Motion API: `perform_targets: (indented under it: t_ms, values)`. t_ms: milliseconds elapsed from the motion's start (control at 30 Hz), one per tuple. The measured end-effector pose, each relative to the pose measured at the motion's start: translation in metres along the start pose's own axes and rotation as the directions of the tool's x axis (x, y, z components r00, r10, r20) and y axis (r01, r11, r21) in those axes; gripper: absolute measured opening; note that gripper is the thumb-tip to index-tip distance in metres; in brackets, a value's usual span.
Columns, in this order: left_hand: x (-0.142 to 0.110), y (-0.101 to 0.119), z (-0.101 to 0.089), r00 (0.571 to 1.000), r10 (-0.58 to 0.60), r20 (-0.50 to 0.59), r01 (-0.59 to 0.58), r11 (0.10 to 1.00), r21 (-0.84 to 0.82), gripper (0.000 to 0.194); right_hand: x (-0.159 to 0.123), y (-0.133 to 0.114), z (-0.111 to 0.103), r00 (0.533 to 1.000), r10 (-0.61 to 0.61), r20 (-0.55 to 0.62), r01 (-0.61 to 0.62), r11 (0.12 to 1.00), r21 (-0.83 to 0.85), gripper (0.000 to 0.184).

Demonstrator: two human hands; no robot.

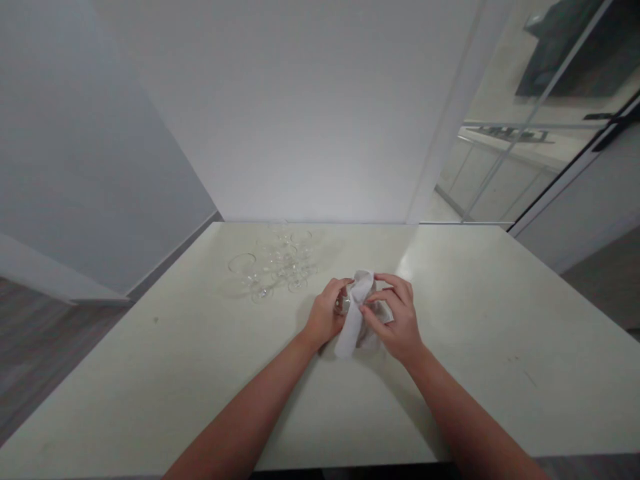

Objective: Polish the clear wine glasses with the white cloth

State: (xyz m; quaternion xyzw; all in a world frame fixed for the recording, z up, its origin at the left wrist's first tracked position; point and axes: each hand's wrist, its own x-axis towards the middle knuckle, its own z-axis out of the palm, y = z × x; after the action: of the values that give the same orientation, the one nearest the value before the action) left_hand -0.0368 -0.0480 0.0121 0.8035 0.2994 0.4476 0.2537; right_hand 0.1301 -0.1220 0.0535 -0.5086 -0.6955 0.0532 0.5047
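Observation:
My left hand [327, 315] is wrapped around a clear glass [343, 304] that is mostly hidden between both hands. My right hand [395, 313] pinches a white cloth [356, 313] that drapes over the glass and hangs down toward the table. Both hands meet just above the middle of the pale table [200, 373].
A cluster of several clear stemmed glasses [280, 263] stands at the back of the table, left of my hands. A white wall rises right behind the table. A glass partition and dark door frame [560, 180] are at the right. Wooden floor shows at the left.

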Motion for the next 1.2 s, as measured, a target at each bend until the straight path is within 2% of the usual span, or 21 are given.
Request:
perform_targets:
  t_ms: [167, 300, 500, 733, 900, 1000, 1067, 1100, 1200]
  values:
    - [-0.001, -0.005, 0.001, 1.0, 0.013, -0.018, -0.013, 1.0, 0.002, 0.046, -0.001, 0.003, 0.003, 0.978, -0.036, 0.205, 0.049, 0.997, -0.063, 0.029]
    - [-0.004, -0.003, -0.001, 0.998, 0.005, 0.07, -0.006, 1.0, 0.012, 0.047, -0.003, 0.004, 0.009, 0.958, -0.013, 0.285, 0.039, 0.996, -0.086, 0.032]
    - [-0.007, -0.001, -0.001, 0.994, -0.025, 0.11, 0.02, 0.999, 0.039, 0.062, -0.006, 0.007, 0.012, 0.949, 0.016, 0.315, 0.016, 0.995, -0.1, 0.036]
    - [-0.004, 0.001, -0.002, 0.991, 0.017, 0.134, -0.025, 0.998, 0.062, 0.044, -0.007, 0.012, 0.016, 0.94, 0.025, 0.34, -0.002, 0.998, -0.069, 0.038]
    - [-0.004, 0.001, -0.002, 0.996, 0.01, 0.09, -0.014, 0.999, 0.041, 0.047, -0.006, 0.007, 0.014, 0.934, 0.041, 0.354, -0.059, 0.997, 0.041, 0.042]
    - [-0.005, 0.0, 0.003, 0.998, -0.059, 0.038, 0.059, 0.998, -0.015, 0.05, -0.006, 0.002, 0.014, 0.942, 0.063, 0.331, -0.133, 0.972, 0.194, 0.04]
    - [-0.005, 0.001, 0.005, 0.988, -0.151, -0.02, 0.148, 0.984, -0.097, 0.05, -0.005, 0.0, 0.015, 0.949, 0.174, 0.263, -0.267, 0.886, 0.38, 0.044]
    - [-0.005, 0.003, 0.006, 0.979, -0.198, -0.055, 0.187, 0.97, -0.154, 0.05, -0.004, 0.0, 0.016, 0.935, 0.269, 0.233, -0.352, 0.798, 0.49, 0.049]
    - [-0.002, 0.007, 0.004, 0.948, -0.291, -0.132, 0.232, 0.91, -0.345, 0.049, 0.002, 0.002, 0.016, 0.812, 0.531, 0.242, -0.506, 0.435, 0.745, 0.067]
